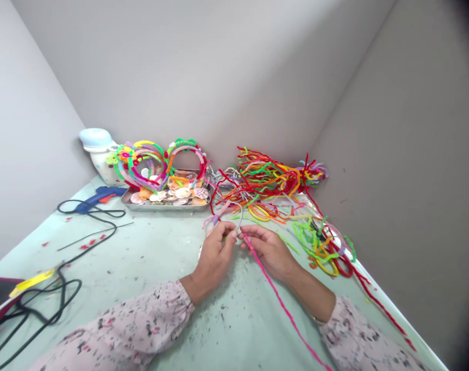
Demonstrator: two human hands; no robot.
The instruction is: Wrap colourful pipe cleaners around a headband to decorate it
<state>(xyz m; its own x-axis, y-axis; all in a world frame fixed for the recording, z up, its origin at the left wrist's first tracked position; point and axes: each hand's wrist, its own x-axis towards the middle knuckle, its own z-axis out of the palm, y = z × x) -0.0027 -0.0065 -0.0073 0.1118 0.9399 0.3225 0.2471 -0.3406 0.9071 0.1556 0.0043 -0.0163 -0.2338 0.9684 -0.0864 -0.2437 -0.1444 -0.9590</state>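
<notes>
Both hands meet over the middle of the table. My left hand (pixel 214 255) is closed, thumb and forefinger pinching a thin pale headband hoop (pixel 241 208). The hoop curves up behind the fingertips, and a pink and lilac fuzzy part (pixel 218 216) shows at its left side. My right hand (pixel 271 250) has its fingertips pinched on the end of a long bright pink pipe cleaner (pixel 275 288), close beside the hoop. From there the pipe cleaner runs down toward the table's front edge. The fingers hide where the pipe cleaner and hoop meet.
Behind, a metal tray (pixel 168 207) holds seashells, with colourful wrapped headbands (pixel 145 159) on top. Pipe cleaners (pixel 273 175) lie heaped at the back right, more (pixel 327 247) along the right edge. A blue glue gun (pixel 97 198), black cord (pixel 68 263) and white container (pixel 103 154) occupy the left.
</notes>
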